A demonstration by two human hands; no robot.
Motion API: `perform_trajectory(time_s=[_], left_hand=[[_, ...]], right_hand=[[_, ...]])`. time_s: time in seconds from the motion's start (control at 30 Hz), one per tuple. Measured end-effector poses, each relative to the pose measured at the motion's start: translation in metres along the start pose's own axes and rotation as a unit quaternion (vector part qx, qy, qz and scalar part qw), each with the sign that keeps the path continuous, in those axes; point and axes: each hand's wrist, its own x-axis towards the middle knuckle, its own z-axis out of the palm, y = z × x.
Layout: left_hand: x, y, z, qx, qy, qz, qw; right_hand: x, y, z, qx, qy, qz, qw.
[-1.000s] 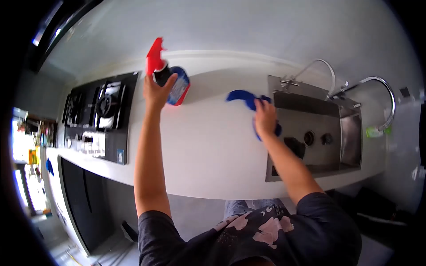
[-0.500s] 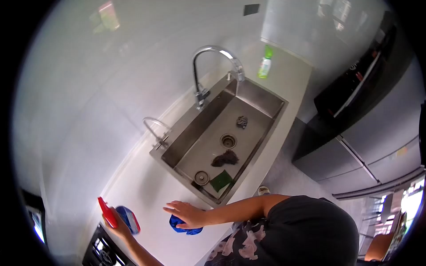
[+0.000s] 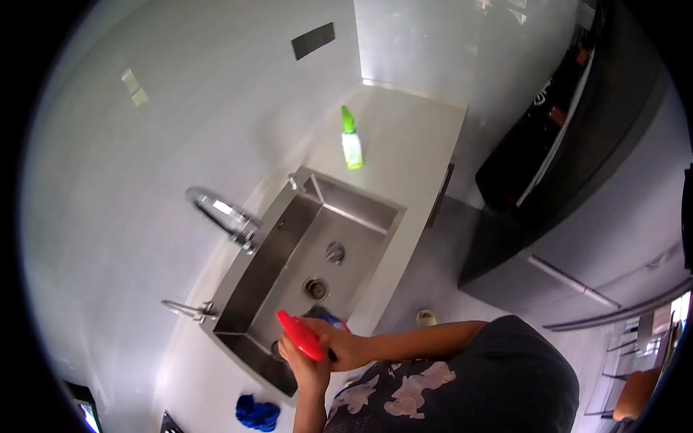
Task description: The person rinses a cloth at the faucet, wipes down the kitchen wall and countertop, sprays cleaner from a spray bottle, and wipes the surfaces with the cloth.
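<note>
A spray bottle with a red trigger head (image 3: 301, 336) is held over the near end of the steel sink. Its body is mostly covered, with a bit of blue showing beyond the fingers. My left hand (image 3: 307, 368) is closed around the red head. My right hand (image 3: 349, 348) comes in from the right and is closed against the same bottle, its fingertips partly hidden behind the red head. A crumpled blue cloth (image 3: 257, 413) lies on the counter, apart from both hands.
The sink (image 3: 398, 229) holds a scouring ball (image 3: 334, 252) near its drain (image 3: 315, 289). A large faucet (image 3: 224, 216) and a smaller tap (image 3: 191, 310) stand along the wall side. A green spray bottle (image 3: 351, 146) stands beyond the sink. The refrigerator (image 3: 556, 260) is at the right.
My left hand has brought the red-headed bottle rightward from the stove side to the sink. My right hand has let go of the blue cloth and joined it. The view has shifted.
</note>
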Motion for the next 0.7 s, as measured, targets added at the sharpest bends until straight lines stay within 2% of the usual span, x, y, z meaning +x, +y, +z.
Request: perform_trajectory(time_s=[0.07, 0.13, 0.17, 0.2, 0.27, 0.3, 0.37, 0.4, 0.47, 0.5, 0.57, 0.6, 0.7], left_hand=[[0.030, 0.050, 0.058, -0.036, -0.065, -0.073, 0.995], [0.065, 0.087, 0.109, 0.021, -0.094, 0.039, 0.995], [0.085, 0.111, 0.126, -0.009, -0.109, 0.033, 0.993], [0.101, 0.122, 0.143, -0.019, -0.096, 0.064, 0.993], [0.141, 0.146, 0.167, -0.066, -0.172, 0.111, 0.977], [0.154, 0.150, 0.174, -0.066, -0.173, 0.103, 0.977], [0.179, 0.153, 0.185, -0.053, -0.273, 0.125, 0.952], [0.189, 0.154, 0.187, -0.109, -0.293, 0.111, 0.943], [0.198, 0.145, 0.193, -0.114, -0.243, 0.092, 0.959], [0.198, 0.134, 0.197, -0.113, -0.250, 0.092, 0.957], [0.206, 0.109, 0.216, -0.133, -0.225, -0.058, 0.964], [0.210, 0.100, 0.227, -0.137, -0.227, -0.060, 0.962], [0.236, 0.088, 0.263, -0.110, -0.231, -0.070, 0.964]], right_hand=[[-0.018, 0.007, -0.083, 0.014, 0.026, 0.041, 0.999], [-0.032, 0.011, -0.153, -0.023, 0.063, 0.099, 0.993], [-0.038, 0.015, -0.182, -0.039, 0.115, 0.081, 0.989], [-0.038, 0.011, -0.206, -0.038, 0.111, 0.085, 0.989], [-0.034, 0.003, -0.268, -0.138, 0.160, 0.087, 0.974], [-0.030, 0.003, -0.290, -0.134, 0.156, 0.092, 0.974], [-0.022, 0.007, -0.332, -0.273, 0.188, 0.014, 0.943], [-0.018, 0.012, -0.356, -0.256, 0.212, 0.052, 0.942], [-0.033, 0.053, -0.402, -0.198, 0.270, 0.134, 0.933], [-0.031, 0.052, -0.428, -0.184, 0.276, 0.143, 0.933], [-0.024, 0.052, -0.478, -0.139, 0.294, 0.164, 0.931], [-0.016, 0.050, -0.499, -0.149, 0.311, 0.134, 0.929], [0.012, 0.056, -0.578, -0.164, 0.308, 0.155, 0.924]])
